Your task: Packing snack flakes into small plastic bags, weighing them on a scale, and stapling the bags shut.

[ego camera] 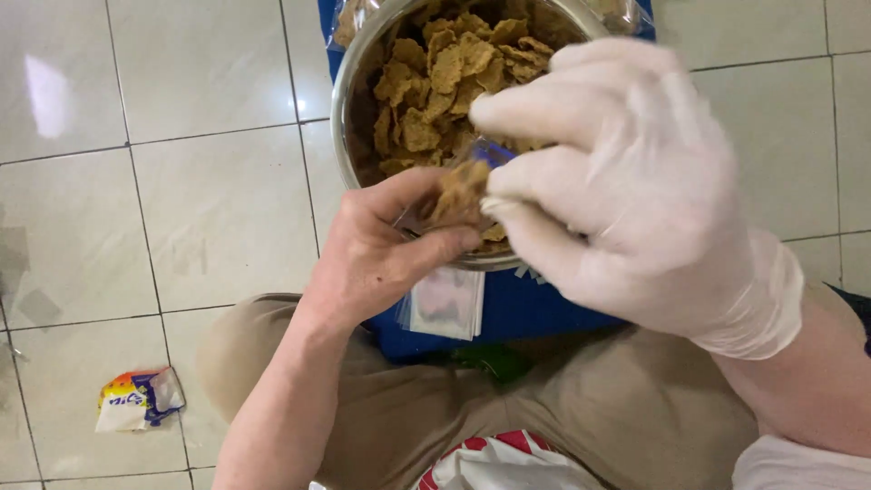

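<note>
The person sits low over a pale tiled floor (209, 209), knees apart in tan trousers (508, 417), with a round metal bowl (349, 86) in front of them, heaped with flat brown chips (445, 68).

Both hands meet at the near rim of the bowl. The bare left hand (381, 254) has its thumb and fingers pinched on the mouth of a small clear plastic bag (426, 213), holding it just above the rim; how far the bag hangs down I cannot make out, since the hands cover most of it. The right hand (626, 191), in a thin white glove, has its grip clenched on a small clump of chips (463, 186), pressed right at the bag's opening and touching the left fingers. The gloved hand blocks the view of the right side of the bowl and of whatever lies under it.

The bowl rests on a blue surface (535, 313), and just below the rim a stack of flat clear bags (449, 304) lies on it, partly tucked under the left hand. Beyond the bowl, at the top edge, a clear packet with more chips (349, 18) shows.

Well off to the left, alone on the tiles, lies a crumpled white, blue and yellow wrapper (141, 399). At the bottom edge, between the knees, sits a red and white plastic bag (508, 463).
</note>
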